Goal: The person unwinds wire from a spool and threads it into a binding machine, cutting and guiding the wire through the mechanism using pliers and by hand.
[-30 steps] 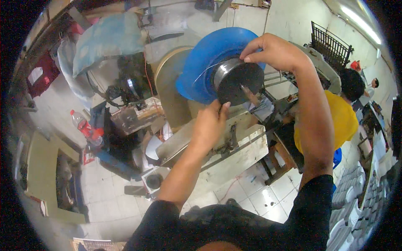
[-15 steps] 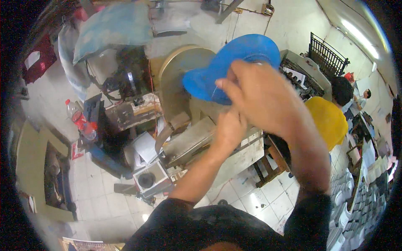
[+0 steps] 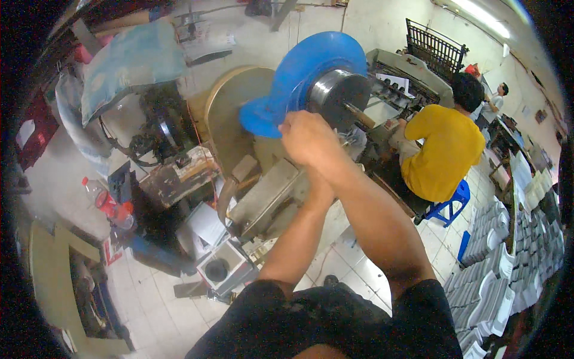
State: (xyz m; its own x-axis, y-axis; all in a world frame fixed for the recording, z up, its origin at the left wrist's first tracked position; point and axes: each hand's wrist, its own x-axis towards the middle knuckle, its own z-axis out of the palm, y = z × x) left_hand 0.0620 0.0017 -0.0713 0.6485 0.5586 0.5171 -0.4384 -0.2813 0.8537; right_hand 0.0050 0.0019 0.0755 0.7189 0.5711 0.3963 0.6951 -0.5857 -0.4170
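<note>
The scene is viewed from the wearer's head, through the left one of two fisheye cameras worn side by side. The lens is pointed down and forward, and the hands (image 3: pixel 310 139) are seen from above at close range, near the middle of the view. Nearer the lens, below the hands, the forearms (image 3: pixel 385 233) and black sleeves (image 3: pixel 427 311) are shown. Tiled floor (image 3: pixel 161 308) is taken in to their lower left; far to their upper right, a ceiling light (image 3: pixel 480 17) is included. Straight edges are bent toward the dark round rim.
</note>
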